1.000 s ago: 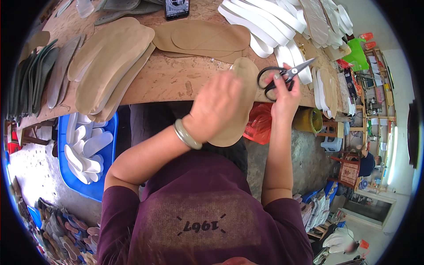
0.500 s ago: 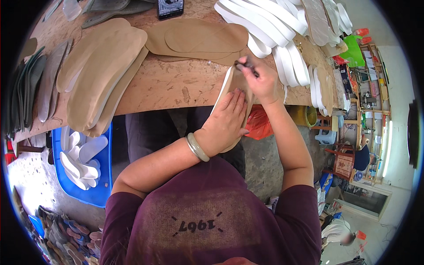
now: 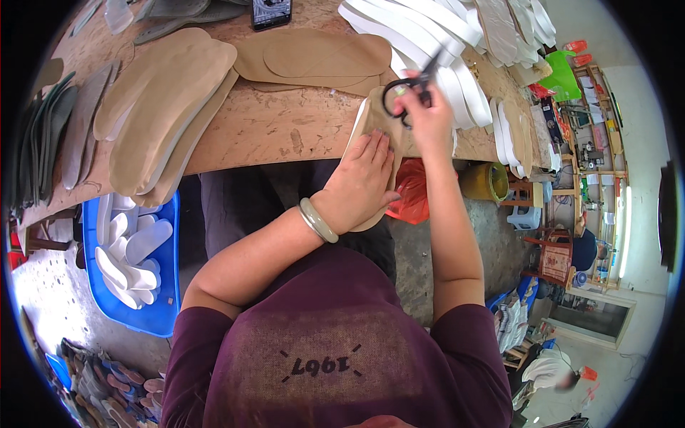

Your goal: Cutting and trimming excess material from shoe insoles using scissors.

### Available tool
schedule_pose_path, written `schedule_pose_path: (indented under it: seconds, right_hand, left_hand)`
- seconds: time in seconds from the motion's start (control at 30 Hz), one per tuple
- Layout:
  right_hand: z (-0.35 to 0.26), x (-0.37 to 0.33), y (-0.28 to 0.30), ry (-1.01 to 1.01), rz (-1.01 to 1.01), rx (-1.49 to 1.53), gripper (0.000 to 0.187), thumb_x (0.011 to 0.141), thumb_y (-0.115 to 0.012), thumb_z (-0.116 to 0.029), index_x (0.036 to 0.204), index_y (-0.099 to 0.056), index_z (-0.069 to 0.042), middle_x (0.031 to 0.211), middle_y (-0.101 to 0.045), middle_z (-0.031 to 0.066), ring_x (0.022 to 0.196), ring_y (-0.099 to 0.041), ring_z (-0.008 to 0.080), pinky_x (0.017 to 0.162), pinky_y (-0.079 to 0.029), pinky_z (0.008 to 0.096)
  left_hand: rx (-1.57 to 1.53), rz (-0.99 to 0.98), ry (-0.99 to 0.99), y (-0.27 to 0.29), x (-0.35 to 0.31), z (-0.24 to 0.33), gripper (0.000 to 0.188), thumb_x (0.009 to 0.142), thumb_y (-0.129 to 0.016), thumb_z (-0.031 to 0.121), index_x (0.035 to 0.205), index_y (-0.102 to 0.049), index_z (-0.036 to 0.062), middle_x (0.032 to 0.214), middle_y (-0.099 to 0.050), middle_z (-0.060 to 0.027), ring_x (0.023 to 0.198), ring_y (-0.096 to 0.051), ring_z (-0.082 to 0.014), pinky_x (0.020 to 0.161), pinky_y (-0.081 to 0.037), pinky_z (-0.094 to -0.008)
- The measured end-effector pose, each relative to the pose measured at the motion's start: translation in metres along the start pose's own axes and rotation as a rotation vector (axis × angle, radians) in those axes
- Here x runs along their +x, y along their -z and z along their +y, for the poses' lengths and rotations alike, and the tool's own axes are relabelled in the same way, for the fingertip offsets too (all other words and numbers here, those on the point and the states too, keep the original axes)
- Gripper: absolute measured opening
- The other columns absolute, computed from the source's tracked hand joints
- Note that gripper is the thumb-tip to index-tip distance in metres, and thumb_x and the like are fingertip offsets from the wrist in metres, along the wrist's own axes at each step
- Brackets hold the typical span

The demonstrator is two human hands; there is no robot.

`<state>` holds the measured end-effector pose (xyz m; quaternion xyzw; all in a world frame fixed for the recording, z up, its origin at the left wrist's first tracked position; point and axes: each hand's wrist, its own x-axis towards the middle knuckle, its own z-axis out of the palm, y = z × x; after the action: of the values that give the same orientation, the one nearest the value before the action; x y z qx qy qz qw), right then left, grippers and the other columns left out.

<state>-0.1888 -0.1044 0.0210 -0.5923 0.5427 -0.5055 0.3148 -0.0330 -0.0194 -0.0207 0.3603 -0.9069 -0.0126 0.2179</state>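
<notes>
My left hand [image 3: 362,180] lies flat with fingers stretched out on a tan insole [image 3: 377,110] with a white edge, which overhangs the table's front edge. Black scissors [image 3: 428,73] are gripped in my right hand [image 3: 432,123], just above and right of the insole's far end; their blades point up and away, blurred by motion. Close by on the table lie flat tan sole-shaped sheets [image 3: 321,57], and farther left more tan insoles [image 3: 168,107] overlap. White curved sole pieces [image 3: 407,36] are piled beyond the scissors.
Grey insoles [image 3: 50,135] stand at the table's left end, and a phone [image 3: 271,13] rests at the back. Below are a blue tub [image 3: 168,278] holding white pieces, a red plastic bag [image 3: 412,191] and a yellowish bucket [image 3: 492,180]. A wooden chair [image 3: 555,257] stands at right.
My right hand has drawn back from the insole's far end, and the scissors have swung round so the blades point up and away. My left hand stays on the insole.
</notes>
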Motion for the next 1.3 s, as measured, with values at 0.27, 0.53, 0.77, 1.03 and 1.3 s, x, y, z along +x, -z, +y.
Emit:
schedule_pose_path:
  seconds: [0.27,0.53,0.77,1.03,1.3]
  right_hand:
    - [0.011,0.023,-0.015,-0.137,0.165,0.148,0.024,0.090,-0.059,0.003,0.114,-0.060,0.001,0.075,-0.063,0.0077,0.059,-0.061,0.0143,0.055,-0.051,0.0278]
    - [0.014,0.020,0.004,0.064,0.172,0.378,0.023,0.092,-0.063,-0.002,0.114,-0.059,0.003,0.078,-0.065,0.0082,0.065,-0.063,0.0161,0.062,-0.052,0.0266]
    - [0.022,0.030,0.022,0.404,-0.349,-0.200,0.021,0.085,-0.074,-0.004,0.105,-0.070,-0.002,0.087,-0.072,0.0041,0.067,-0.065,0.0112,0.062,-0.053,0.0248]
    - [0.033,0.020,0.005,0.253,-0.093,-0.030,0.020,0.087,-0.072,-0.002,0.107,-0.069,-0.001,0.084,-0.071,0.0053,0.069,-0.066,0.0092,0.059,-0.052,0.0232]
    - [0.020,0.017,0.013,-0.058,0.251,0.713,0.043,0.090,-0.055,0.003,0.132,-0.046,0.000,0.098,-0.063,0.0115,0.081,-0.064,0.0198,0.075,-0.055,0.0337]
  left_hand:
    - [0.041,-0.034,-0.014,0.006,0.003,0.002,0.073,0.091,-0.052,0.055,0.131,-0.055,-0.0052,0.140,-0.050,-0.0227,0.137,-0.040,-0.0331,0.118,-0.023,-0.0436]
    - [-0.023,-0.030,-0.006,0.007,0.004,-0.002,0.071,0.091,-0.053,0.054,0.129,-0.056,-0.0055,0.139,-0.051,-0.0220,0.136,-0.041,-0.0336,0.118,-0.024,-0.0435]
    - [-0.166,-0.041,0.012,0.018,0.009,-0.007,0.069,0.084,-0.064,0.047,0.126,-0.057,-0.0071,0.135,-0.053,-0.0229,0.134,-0.044,-0.0335,0.117,-0.026,-0.0428]
    - [-0.149,-0.019,-0.005,0.018,0.007,-0.005,0.068,0.081,-0.067,0.045,0.124,-0.058,-0.0061,0.136,-0.053,-0.0213,0.134,-0.044,-0.0322,0.117,-0.027,-0.0417]
    - [-0.139,-0.030,-0.030,0.024,0.014,-0.007,0.066,0.082,-0.068,0.047,0.121,-0.060,-0.0056,0.130,-0.055,-0.0190,0.130,-0.047,-0.0307,0.113,-0.033,-0.0400]
